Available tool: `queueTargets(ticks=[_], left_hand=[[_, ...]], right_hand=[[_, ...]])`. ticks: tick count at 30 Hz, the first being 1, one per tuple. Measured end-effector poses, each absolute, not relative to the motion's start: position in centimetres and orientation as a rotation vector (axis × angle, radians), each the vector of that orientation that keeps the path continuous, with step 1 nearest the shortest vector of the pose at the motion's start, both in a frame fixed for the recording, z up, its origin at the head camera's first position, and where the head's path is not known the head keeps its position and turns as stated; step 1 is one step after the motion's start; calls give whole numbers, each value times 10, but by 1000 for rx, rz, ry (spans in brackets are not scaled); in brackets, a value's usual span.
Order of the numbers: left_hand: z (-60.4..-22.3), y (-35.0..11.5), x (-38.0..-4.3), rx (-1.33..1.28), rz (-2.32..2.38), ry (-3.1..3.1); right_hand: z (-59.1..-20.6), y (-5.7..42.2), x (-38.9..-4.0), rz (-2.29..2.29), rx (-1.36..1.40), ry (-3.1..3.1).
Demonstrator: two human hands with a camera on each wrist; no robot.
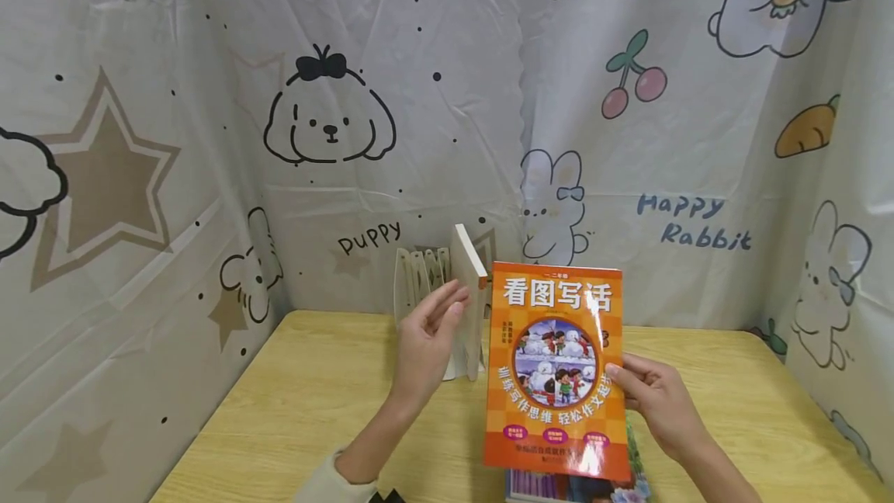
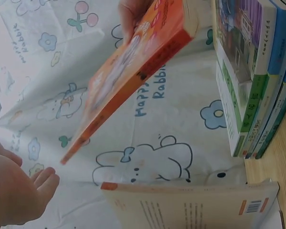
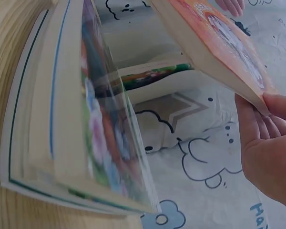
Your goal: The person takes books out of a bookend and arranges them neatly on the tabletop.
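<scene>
An orange book [image 1: 555,363], with Chinese characters and a round snow picture on its cover, is held up at the front. My right hand [image 1: 660,402] pinches its right edge, thumb on the cover and fingers behind, as the right wrist view also shows. My left hand [image 1: 427,340] is raised to the left of that book, fingers loosely extended and holding nothing. In the head view it overlaps a pale upright book [image 1: 469,254], whose back cover with a barcode shows in the left wrist view. That book stands at the right end of a white book rack [image 1: 405,293].
Below the orange book, a stack of several books [image 3: 66,119] lies on the wooden table [image 1: 279,410]; the top one has a colourful cover. A pale cloth [image 1: 454,99] printed with cartoon animals and stars hangs behind and along both sides.
</scene>
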State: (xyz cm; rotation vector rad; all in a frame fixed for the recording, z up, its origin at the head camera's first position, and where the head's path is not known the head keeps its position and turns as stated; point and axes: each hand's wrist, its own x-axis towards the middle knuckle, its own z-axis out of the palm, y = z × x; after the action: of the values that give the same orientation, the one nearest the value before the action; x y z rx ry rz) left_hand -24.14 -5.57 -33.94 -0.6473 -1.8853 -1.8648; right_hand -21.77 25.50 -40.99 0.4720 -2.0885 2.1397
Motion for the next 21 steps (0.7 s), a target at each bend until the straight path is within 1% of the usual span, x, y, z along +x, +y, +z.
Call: queueTargets(ticks=[12,15,21], left_hand=[[-338,-64,-243,-619,-1855,-1868],[-337,-64,-243,-622,-1862,-1860],[-338,-64,-243,-619,-1860,-1857]], right_hand=[[-424,274,-218,2205,-22,-2300],[-430,279,-218,2255,-51,-2328],[-444,288,-220,2331,-1,-2351]])
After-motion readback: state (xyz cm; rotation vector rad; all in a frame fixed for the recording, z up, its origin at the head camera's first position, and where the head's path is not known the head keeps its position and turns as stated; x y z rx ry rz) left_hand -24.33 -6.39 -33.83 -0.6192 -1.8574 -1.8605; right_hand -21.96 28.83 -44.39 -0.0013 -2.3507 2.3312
